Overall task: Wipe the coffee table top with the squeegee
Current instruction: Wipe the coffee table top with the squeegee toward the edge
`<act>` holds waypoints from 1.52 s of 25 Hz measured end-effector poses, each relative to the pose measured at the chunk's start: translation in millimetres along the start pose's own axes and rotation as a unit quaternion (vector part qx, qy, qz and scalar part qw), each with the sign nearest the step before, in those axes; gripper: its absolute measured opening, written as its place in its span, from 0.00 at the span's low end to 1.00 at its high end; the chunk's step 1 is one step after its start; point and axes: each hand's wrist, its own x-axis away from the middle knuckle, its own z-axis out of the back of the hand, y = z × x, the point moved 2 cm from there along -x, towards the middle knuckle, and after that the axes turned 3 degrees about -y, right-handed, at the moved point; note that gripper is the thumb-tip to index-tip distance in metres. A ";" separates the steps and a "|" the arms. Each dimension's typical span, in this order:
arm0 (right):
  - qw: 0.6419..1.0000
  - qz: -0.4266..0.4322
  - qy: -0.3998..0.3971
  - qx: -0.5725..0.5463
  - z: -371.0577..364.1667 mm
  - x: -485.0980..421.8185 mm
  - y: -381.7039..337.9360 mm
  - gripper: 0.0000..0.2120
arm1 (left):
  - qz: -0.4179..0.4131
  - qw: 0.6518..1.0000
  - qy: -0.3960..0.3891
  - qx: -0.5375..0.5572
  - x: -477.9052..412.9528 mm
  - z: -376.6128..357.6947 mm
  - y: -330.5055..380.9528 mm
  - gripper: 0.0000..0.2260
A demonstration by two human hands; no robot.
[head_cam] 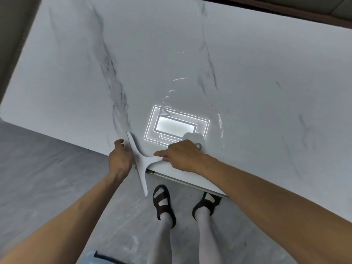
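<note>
A white T-shaped squeegee (140, 162) lies across the near edge of the white marble coffee table top (190, 54), its blade running from the table out over the floor. My right hand (182, 157) is closed around the squeegee's handle, index finger stretched along it. My left hand (120, 159) sits at the table's near edge, just left of the blade, fingers curled and touching the blade's side. Thin streaks and beads of water (220, 123) glisten on the table top beyond my right hand.
A ceiling light's rectangular reflection (176, 126) shines on the table just beyond my hands. Grey marble floor (47, 168) lies to the left and below. My feet in dark sandals (163, 202) stand by the table's edge. A dark strip (285, 10) runs along the far side.
</note>
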 end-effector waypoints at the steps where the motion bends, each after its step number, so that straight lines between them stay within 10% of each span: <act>1: 1.000 -0.001 0.001 0.007 2.2 -8.5 2.1 0.18 | -0.003 1.000 -0.006 -0.007 -0.4 2.2 -3.5 0.24; 14: 0.948 -0.302 0.094 -0.041 58.7 185.8 197.1 0.17 | -0.093 0.989 -0.111 -0.008 32.5 -34.9 82.8 0.20; 28: 0.997 0.055 -0.037 0.032 43.0 -58.1 -4.2 0.18 | 0.062 0.996 -0.041 0.055 -43.4 36.9 -10.6 0.24; 32: 0.998 0.035 -0.029 0.034 63.7 -87.3 8.7 0.18 | -0.016 0.997 -0.040 -0.057 -74.3 39.2 -4.4 0.11; 38: 0.980 -0.182 0.038 -0.067 132.7 -30.0 131.3 0.18 | -0.109 0.988 -0.075 -0.076 -87.4 29.7 79.9 0.20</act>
